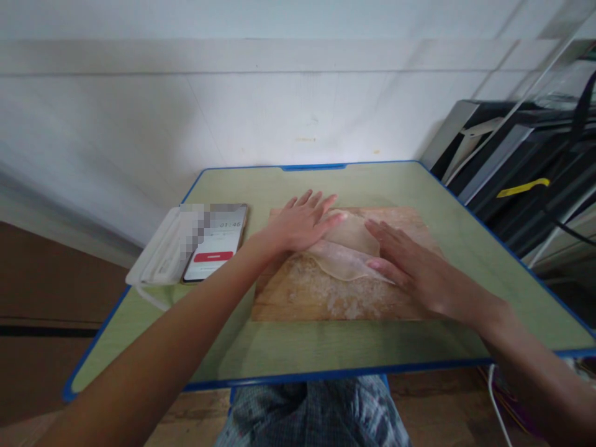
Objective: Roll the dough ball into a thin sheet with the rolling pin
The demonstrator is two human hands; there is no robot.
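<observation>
On a floured wooden board (298, 301) lies a thin, pale sheet of dough (354, 232). Across it, at a slant, rests a slim, flour-whitened rolling pin (345, 256) with tapering ends. My left hand (302, 225) lies over the pin's left end, fingers spread and pointing away from me. Over the right end is my right hand (399, 264), its fingers stretched out flat and its thumb lying near the pin. Dough shows on both the far and near sides of the pin. My palms hide the pin's two ends.
The board is on a pale green table with a blue edge (326, 376). A phone (216, 245) showing a timer leans on a white case (156, 251) at the left. A white wall rises behind the table. Dark flat panels (507, 161) stand at the right.
</observation>
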